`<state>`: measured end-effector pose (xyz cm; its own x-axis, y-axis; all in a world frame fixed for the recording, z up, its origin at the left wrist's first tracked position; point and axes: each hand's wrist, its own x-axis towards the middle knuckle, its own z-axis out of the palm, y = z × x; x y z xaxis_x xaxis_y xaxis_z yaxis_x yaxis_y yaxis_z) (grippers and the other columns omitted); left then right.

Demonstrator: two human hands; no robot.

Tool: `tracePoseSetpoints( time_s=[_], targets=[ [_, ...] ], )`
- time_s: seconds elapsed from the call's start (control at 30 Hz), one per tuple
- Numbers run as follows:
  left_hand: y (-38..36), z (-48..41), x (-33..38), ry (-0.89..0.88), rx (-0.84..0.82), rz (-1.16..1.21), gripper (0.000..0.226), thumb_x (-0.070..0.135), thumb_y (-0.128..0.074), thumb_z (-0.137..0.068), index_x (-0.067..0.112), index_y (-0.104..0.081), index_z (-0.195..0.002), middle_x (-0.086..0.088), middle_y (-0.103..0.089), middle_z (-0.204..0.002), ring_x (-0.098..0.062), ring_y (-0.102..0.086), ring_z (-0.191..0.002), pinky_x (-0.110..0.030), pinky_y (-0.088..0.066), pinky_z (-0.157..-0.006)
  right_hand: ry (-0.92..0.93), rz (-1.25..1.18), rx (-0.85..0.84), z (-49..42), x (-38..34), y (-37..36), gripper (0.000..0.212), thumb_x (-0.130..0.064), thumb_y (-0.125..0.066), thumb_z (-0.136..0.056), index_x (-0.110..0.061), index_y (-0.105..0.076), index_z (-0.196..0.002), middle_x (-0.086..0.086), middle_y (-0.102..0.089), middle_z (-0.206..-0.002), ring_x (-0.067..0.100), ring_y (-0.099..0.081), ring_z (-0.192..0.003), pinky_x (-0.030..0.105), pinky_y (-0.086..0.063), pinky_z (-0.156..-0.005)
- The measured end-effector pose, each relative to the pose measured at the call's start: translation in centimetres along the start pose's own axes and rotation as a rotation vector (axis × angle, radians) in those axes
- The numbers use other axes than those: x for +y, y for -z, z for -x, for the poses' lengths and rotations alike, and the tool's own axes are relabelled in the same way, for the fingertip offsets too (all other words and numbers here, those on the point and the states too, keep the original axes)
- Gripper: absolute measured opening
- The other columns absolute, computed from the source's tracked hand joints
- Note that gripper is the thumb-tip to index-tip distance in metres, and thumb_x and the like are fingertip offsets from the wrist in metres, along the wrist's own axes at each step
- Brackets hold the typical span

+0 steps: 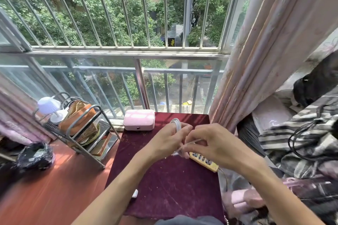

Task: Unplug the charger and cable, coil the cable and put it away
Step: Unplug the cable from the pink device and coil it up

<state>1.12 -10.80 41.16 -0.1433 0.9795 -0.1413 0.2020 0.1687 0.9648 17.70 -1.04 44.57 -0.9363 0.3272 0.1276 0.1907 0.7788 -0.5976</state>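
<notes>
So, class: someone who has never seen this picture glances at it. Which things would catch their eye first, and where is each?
First the two hands at the centre: the left hand holds white cable looped round its fingers, while the right hand pinches the loose strand beside it. Under them a dark red cloth-covered table carries a pink case at its far edge and a yellow power strip at its right. Behind, a barred window fills the top with green trees.

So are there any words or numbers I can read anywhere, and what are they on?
Yellow sign on a dark board outside, below the window: one character, too blurred to read.
Faint pale marks on the maroon table cloth: too faint to read.
Yellow power strip: no label that can be read.
Pink case: no text showing.
</notes>
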Motion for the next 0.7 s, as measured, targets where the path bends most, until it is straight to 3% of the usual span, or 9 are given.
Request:
tracePoseSetpoints(
  time_s=[0.1,0.2,0.33,0.5,0.57,0.63,0.7],
  targets=[
    [-0.6,0.4,0.3,0.03,-0.121,0.101,0.072,0.068,-0.022,-0.101,0.019,-0.071,-0.119,-0.016,-0.078,-0.079,-0.015,-0.057,-0.036,-0.018,-0.042,-0.037,0.013,-0.151,0.047,-1.2,0.7,1.9,0.006,-0.043,-0.082,-0.087,-0.037,-0.081,-0.09,-0.024,-0.068,-0.08,0.0,-0.066,-0.071,0.011,-0.046,-0.063],
    [-1.1,0.9,0.3,0.089,-0.199,0.286,0.099,0.085,-0.014,-0.089,0.008,-0.072,-0.115,-0.016,-0.071,-0.064,-0.011,-0.041,-0.029,-0.017,-0.034,-0.034,0.008,-0.284,0.088,-2.4,2.0,2.6,0.003,-0.029,-0.086,-0.086,-0.028,-0.084,-0.088,-0.027,-0.07,-0.073,-0.005,-0.066,-0.065,0.007,-0.046,-0.065],
    [-1.5,1.3,0.8,0.039,-0.187,0.365,0.085,0.078,-0.024,-0.095,0.01,-0.075,-0.101,0.0,-0.045,-0.041,-0.009,-0.03,-0.027,-0.017,-0.03,-0.036,0.012,-0.494,0.046,-3.2,3.7,2.1,0.007,-0.012,-0.079,-0.091,-0.01,-0.083,-0.096,-0.021,-0.076,-0.073,-0.006,-0.069,-0.069,0.009,-0.051,-0.07],
    [-1.5,1.7,1.8,-0.007,-0.299,0.692,0.063,0.058,-0.035,-0.104,0.004,-0.065,-0.092,0.008,-0.038,-0.037,-0.003,-0.028,-0.024,-0.016,-0.021,-0.032,0.052,-0.804,0.069,-3.5,3.6,0.6,0.025,-0.027,-0.073,-0.09,-0.006,-0.079,-0.102,0.002,-0.081,-0.088,0.012,-0.074,-0.084,0.022,-0.058,-0.079],
    [-1.3,1.8,2.2,-0.039,-0.331,0.85,0.055,0.049,-0.035,-0.106,0.003,-0.06,-0.089,0.009,-0.039,-0.036,-0.002,-0.031,-0.024,-0.019,-0.016,-0.031,0.011,-0.889,0.138,-3.5,3.6,-0.4,0.028,-0.025,-0.068,-0.092,-0.003,-0.076,-0.108,0.007,-0.074,-0.079,0.014,-0.068,-0.073,0.02,-0.051,-0.068],
    [-1.0,1.7,2.6,-0.068,-0.327,0.999,0.05,0.043,-0.034,-0.107,0.004,-0.058,-0.086,0.008,-0.041,-0.036,-0.004,-0.029,-0.023,-0.023,-0.015,-0.031,-0.093,-0.937,0.209,-3.4,3.7,-1.6,0.028,-0.024,-0.061,-0.096,-0.004,-0.075,-0.111,0.02,-0.05,-0.067,0.015,-0.048,-0.057,0.024,-0.032,-0.052],
    [-0.5,1.5,3.0,-0.094,-0.287,1.092,0.05,0.04,-0.031,-0.108,0.005,-0.058,-0.085,0.007,-0.043,-0.037,-0.006,-0.028,-0.023,-0.025,-0.015,-0.032,-0.186,-0.968,0.244,-3.1,3.7,-3.0,0.022,-0.022,-0.056,-0.103,-0.012,-0.073,-0.113,0.014,-0.043,-0.063,0.007,-0.037,-0.046,0.02,-0.027,-0.043]
  ],
)
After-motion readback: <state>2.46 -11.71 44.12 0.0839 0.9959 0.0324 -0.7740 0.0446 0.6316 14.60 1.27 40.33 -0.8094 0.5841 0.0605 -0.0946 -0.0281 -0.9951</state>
